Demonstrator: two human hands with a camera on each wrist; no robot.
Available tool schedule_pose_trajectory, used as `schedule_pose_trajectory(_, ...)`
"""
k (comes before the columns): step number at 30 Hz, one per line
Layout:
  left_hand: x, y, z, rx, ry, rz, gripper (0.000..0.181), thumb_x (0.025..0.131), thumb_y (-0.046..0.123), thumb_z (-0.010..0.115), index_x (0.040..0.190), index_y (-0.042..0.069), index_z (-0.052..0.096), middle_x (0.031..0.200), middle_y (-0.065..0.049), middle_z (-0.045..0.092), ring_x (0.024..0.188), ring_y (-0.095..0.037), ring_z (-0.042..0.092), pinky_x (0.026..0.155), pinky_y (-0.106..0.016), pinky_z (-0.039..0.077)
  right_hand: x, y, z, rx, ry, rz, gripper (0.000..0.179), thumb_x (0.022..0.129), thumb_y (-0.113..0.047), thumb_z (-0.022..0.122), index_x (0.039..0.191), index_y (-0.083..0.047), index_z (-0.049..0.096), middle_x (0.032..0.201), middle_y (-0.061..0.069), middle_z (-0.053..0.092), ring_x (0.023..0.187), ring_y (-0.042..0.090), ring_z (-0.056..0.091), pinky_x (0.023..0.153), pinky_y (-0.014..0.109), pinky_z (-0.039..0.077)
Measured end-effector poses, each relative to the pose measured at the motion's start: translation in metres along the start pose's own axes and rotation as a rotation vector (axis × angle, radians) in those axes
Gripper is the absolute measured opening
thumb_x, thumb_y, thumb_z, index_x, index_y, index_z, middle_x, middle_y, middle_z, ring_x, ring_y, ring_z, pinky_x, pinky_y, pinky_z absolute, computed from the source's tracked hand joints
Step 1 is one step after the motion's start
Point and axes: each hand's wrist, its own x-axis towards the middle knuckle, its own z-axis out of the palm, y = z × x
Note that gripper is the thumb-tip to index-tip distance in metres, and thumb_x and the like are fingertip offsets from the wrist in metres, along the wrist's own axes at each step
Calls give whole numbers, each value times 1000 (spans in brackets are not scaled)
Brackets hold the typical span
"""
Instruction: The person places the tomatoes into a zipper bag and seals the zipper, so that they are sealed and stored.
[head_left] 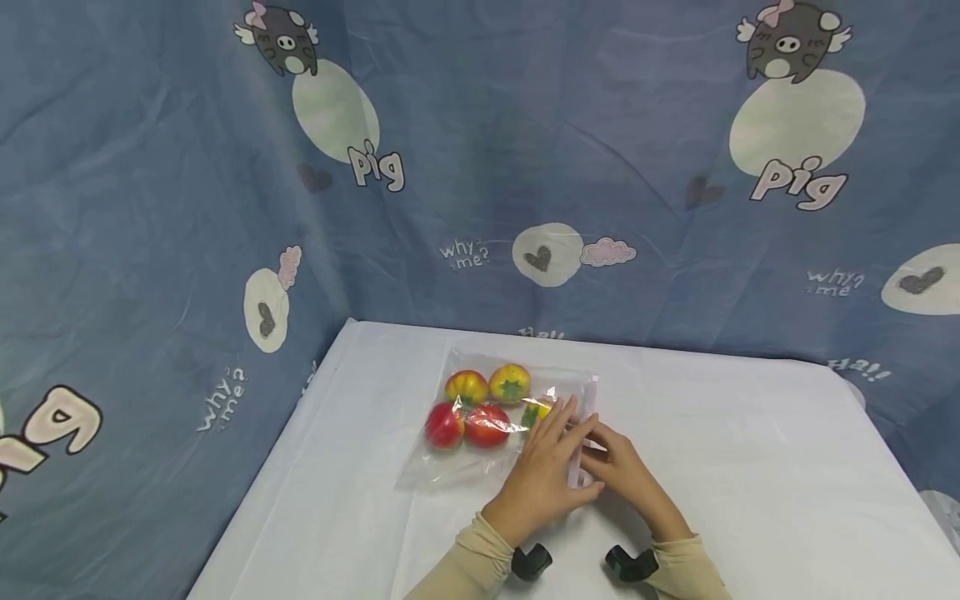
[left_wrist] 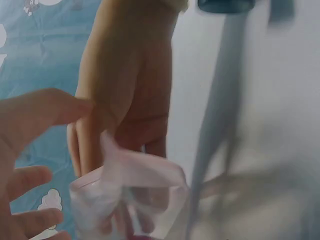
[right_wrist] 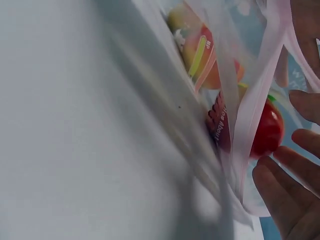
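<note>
A clear zip bag (head_left: 442,477) with a pale pink top edge lies on the table, holding several red and yellow fruits (head_left: 487,427), some with green leafy tops. Over its right end is my left hand (head_left: 546,477), fingers straight and spread, thumb pointing right. The left wrist view shows those fingers (left_wrist: 35,176) beside the bag's mouth. My right hand (head_left: 624,468) grips the pink edge (left_wrist: 150,170) with bent fingers. Fingers show through the clear plastic there. In the right wrist view, the mouth gapes around a red fruit (right_wrist: 267,129).
The table wears a white cloth (head_left: 750,467). Behind and left of it hangs a blue curtain (head_left: 450,167) printed with cartoon pigs. A black wrist device (head_left: 531,562) sits at the left sleeve, and another black device (head_left: 630,564) at the right sleeve.
</note>
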Motion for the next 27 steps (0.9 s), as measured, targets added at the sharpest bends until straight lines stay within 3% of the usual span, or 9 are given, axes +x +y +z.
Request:
schedule_pose_trajectory(2,1,-2,-2,-4,22,15,88,80,43,87,156,23,47,172,-7,28,157,-35,31,123,-61,33,-5,-1,0,3,-10,-3,47,93,1,70,137,11,56,135,33,62,122,8,65,95,46,60)
schedule_pose_trajectory(7,4,-7,-7,-10,68,8,81,86,46,81,155,20,49,168,-10,36,156,-35,34,123,-61,34,-16,-3,0,-13,-41,6,43,96,2,66,137,10,56,137,33,61,121,49,64,94,46,61)
schedule_pose_trajectory(9,5,-9,-11,-27,79,-5,78,88,45,79,155,20,49,166,-12,38,156,-35,34,123,-62,33,-19,-4,-1,-11,-44,10,41,97,2,64,137,11,56,137,34,60,121,54,61,94,46,61)
schedule_pose_trajectory(14,9,-18,-19,-92,90,-23,73,89,40,79,152,16,52,164,-14,42,155,-40,34,122,-63,34,-28,-10,-4,-5,-20,115,36,103,-12,60,136,3,61,136,24,66,121,40,67,94,45,61)
schedule_pose_trajectory(20,17,-28,-27,-83,36,-24,70,91,39,78,152,14,53,163,-15,43,155,-41,33,123,-65,30,-42,-15,-1,41,-16,207,31,108,-19,53,131,-5,67,130,17,71,116,18,71,93,33,62)
schedule_pose_trajectory(24,36,-31,-31,-88,-15,-15,68,94,39,74,152,13,52,162,-15,45,157,-37,31,125,-64,28,-47,-14,-1,55,5,237,21,104,-20,61,114,-5,71,103,14,76,87,8,72,72,26,63)
schedule_pose_trajectory(27,54,-33,-33,-76,-65,-33,65,96,41,71,153,15,51,162,-13,46,157,-34,30,127,-60,27,-49,-15,-2,58,-27,312,23,103,-25,63,101,-3,70,80,13,72,63,10,65,53,27,58)
